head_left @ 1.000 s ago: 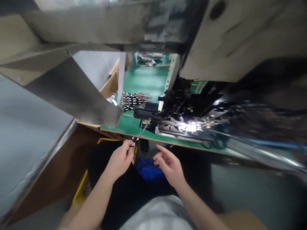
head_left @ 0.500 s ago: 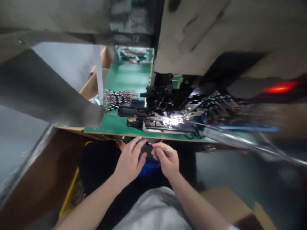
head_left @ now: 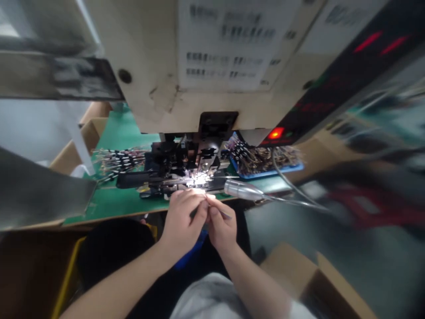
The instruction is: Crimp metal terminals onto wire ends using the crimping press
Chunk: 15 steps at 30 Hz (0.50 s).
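My left hand (head_left: 183,221) and my right hand (head_left: 223,225) meet at the fingertips just in front of the lit part of the bench machine (head_left: 199,179). Between right thumb and forefinger I pinch a thin grey wire (head_left: 226,215); its tail sticks out past that hand. The left thumb and fingers close around the other end, which they hide. A bundle of wires (head_left: 124,160) with black and white ends lies left of the machine. More wires (head_left: 262,158) fill a blue tray (head_left: 270,172) on the right.
A metal gooseneck lamp (head_left: 244,189) reaches in from the right, close to my right hand. The machine's beige housing (head_left: 149,95) overhangs the green bench (head_left: 83,208). An open cardboard box (head_left: 292,266) stands low on the right, and a yellow rim (head_left: 68,274) shows low on the left.
My view has swung right. The hands have come together and nearer to the machine's lit part. My left fingers, spread before, have closed at the wire.
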Available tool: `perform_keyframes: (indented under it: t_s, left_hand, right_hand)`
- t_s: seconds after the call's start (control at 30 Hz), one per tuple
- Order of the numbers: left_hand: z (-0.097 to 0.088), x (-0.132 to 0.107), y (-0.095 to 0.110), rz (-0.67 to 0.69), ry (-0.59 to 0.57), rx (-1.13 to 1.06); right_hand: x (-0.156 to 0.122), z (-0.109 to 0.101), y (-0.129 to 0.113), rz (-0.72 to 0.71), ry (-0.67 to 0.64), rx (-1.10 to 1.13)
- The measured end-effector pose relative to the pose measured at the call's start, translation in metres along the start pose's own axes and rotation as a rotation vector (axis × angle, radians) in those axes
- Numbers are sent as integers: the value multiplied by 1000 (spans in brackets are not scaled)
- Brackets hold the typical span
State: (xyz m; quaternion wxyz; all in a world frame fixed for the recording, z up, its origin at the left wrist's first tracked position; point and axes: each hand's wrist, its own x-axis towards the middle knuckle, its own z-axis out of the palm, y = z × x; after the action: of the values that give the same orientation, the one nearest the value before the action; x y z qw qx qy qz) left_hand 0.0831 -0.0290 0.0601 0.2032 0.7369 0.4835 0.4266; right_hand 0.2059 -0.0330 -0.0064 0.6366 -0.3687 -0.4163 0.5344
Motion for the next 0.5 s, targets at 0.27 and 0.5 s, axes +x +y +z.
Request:
perform_keyframes:
  t_s: [0.27,0.5]
  left_hand:
    - [8,8,-20,-100,-83,73]
    - [5,8,-30,-147,-137,130]
  right_hand:
    - [31,-1,-26,-13,-3,-387]
    - [44,5,-23,64,-71,-373]
